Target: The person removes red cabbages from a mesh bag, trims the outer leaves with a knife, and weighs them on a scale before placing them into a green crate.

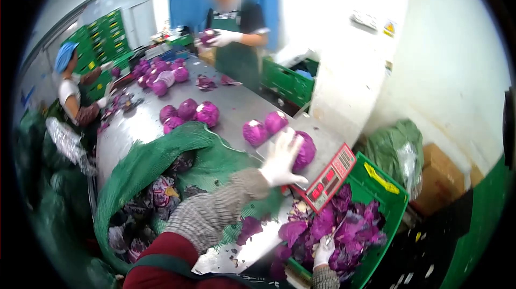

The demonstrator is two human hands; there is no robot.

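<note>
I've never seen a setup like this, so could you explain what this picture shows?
There's no robot: this one picture comes from a camera on a person's head, looking forward and down. Their white-gloved left hand is spread open beside a purple cabbage. The right hand, also gloved, sits among purple leaves in a green crate and seems closed around a thin tool. On the steel table lie more cabbages and a green mesh sack. Two other people stand farther along it.
</note>
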